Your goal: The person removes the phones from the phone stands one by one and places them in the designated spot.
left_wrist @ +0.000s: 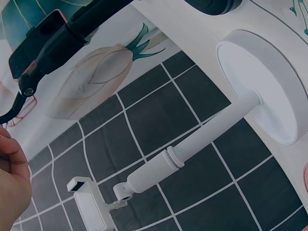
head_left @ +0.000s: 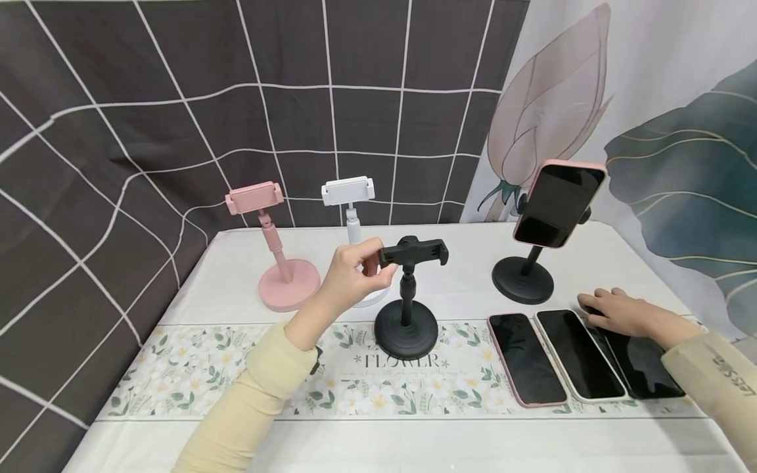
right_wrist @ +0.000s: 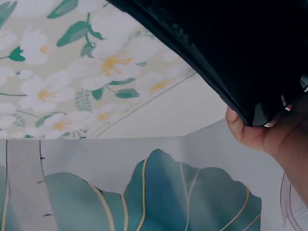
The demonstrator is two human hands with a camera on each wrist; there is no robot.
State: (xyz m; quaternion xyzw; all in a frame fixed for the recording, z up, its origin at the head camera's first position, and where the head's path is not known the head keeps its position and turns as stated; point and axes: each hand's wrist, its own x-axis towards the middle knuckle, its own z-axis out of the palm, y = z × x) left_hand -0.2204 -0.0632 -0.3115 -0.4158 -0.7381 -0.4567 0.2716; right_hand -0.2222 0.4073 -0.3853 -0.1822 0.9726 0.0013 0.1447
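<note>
My left hand (head_left: 357, 266) pinches the left end of the clamp on a black phone stand (head_left: 408, 309) that stands upright mid-table. In the left wrist view this hand (left_wrist: 12, 178) shows only in part. My right hand (head_left: 621, 312) grips the far end of a black phone (head_left: 641, 364), the rightmost of a row. The right wrist view has thumb and fingers of the hand (right_wrist: 274, 134) at a corner of the phone (right_wrist: 231, 53). Beside it lie a white-edged phone (head_left: 579, 355) and a pink-edged phone (head_left: 526, 358), dark screens up.
A pink phone stand (head_left: 286, 282) and a white phone stand (head_left: 353, 226) stand behind my left hand. At the back right, another black stand (head_left: 523, 279) carries a pink-edged phone (head_left: 558, 203). Grid-patterned cloth (head_left: 367, 52) hangs behind the table.
</note>
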